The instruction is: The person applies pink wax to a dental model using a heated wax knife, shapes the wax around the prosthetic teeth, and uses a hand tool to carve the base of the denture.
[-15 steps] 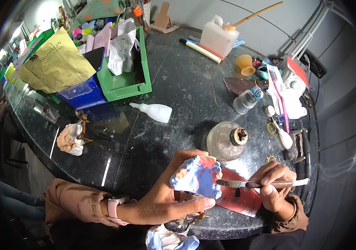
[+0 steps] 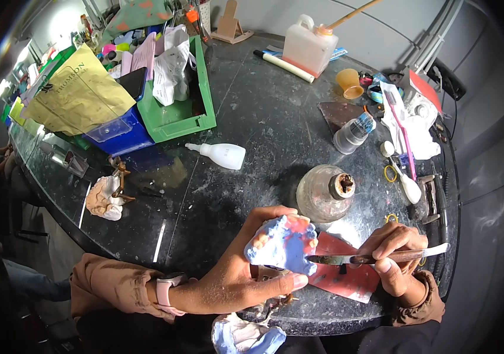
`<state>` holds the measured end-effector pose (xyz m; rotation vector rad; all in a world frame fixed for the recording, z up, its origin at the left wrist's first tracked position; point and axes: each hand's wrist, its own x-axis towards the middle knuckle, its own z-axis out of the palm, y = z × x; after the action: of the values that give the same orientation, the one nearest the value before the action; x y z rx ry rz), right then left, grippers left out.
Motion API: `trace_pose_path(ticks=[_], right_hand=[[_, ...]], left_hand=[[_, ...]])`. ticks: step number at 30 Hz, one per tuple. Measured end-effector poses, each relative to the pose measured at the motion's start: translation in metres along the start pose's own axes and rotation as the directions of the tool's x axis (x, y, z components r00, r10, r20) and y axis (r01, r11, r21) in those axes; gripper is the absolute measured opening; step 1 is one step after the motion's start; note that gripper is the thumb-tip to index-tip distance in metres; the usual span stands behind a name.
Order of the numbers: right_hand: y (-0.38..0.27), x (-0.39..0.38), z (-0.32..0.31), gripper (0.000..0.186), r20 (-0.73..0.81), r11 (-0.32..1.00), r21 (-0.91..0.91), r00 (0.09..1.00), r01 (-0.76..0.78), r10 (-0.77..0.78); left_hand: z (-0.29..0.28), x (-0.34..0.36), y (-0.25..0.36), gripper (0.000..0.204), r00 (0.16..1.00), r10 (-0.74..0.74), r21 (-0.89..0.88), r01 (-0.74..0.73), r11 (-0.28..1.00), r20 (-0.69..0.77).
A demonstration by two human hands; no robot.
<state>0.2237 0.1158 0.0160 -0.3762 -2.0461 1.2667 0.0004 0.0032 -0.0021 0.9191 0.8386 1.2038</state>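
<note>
My left hand (image 2: 234,277) is closed around a blue plaster dental model (image 2: 280,251) with pink wax and a few teeth along its ridge. In my right hand (image 2: 398,253), fingers pinch the handle of a wax knife (image 2: 365,258). The knife's blade end touches or nearly touches the model's right edge; I cannot tell which. Beneath the knife lies a red wax sheet (image 2: 355,283) on the dark bench. Just beyond the model stands a round glass spirit burner (image 2: 322,194); no flame can be made out. Below my left hand is another blue-and-white plaster model (image 2: 246,336), partly cut off.
A white squeeze bottle (image 2: 225,156) lies mid-bench. At left sits a tan-and-white plaster model on a brass articulator (image 2: 105,197). Green (image 2: 188,127) and blue (image 2: 119,138) bins stand behind. A plastic jug (image 2: 311,46), clear cup (image 2: 352,137) and pink-handled brush (image 2: 402,133) are farther right.
The whole view has shifted slightly. The wax knife is tilted a little more, its white far end higher. Both hands keep their holds.
</note>
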Motion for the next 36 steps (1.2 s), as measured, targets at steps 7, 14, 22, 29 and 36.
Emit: trace_pose_path(ticks=[7, 14, 22, 29, 36], right_hand=[[-0.004, -0.001, 0.008, 0.011, -0.148, 0.999, 0.049, 0.988, -0.023, 0.03], [-0.008, 0.002, 0.01, 0.009, -0.097, 0.999, -0.028, 0.995, 0.018, -0.021], [-0.007, -0.001, 0.0, 0.009, -0.128, 0.996, 0.044, 0.988, -0.077, 0.082], [0.003, -0.026, -0.01, 0.027, -0.519, 0.995, -0.056, 0.849, 0.082, -0.099], [0.017, -0.027, -0.022, 0.021, -0.581, 0.986, -0.164, 0.808, 0.002, -0.098]], left_hand=[[0.002, -0.001, 0.004, 0.068, 0.997, -0.068, -0.048, 0.066, 0.997, -0.04], [0.001, -0.002, -0.001, 0.067, 0.999, 0.052, 0.076, -0.051, 0.996, -0.003], [0.005, 0.001, 0.0, 0.065, 0.999, 0.042, 0.04, -0.041, 0.998, -0.014], [-0.003, 0.001, -0.004, 0.063, 0.973, 0.231, -0.035, -0.23, 0.972, 0.012], [-0.003, 0.003, -0.014, 0.055, 0.978, 0.196, -0.009, -0.197, 0.98, -0.07]])
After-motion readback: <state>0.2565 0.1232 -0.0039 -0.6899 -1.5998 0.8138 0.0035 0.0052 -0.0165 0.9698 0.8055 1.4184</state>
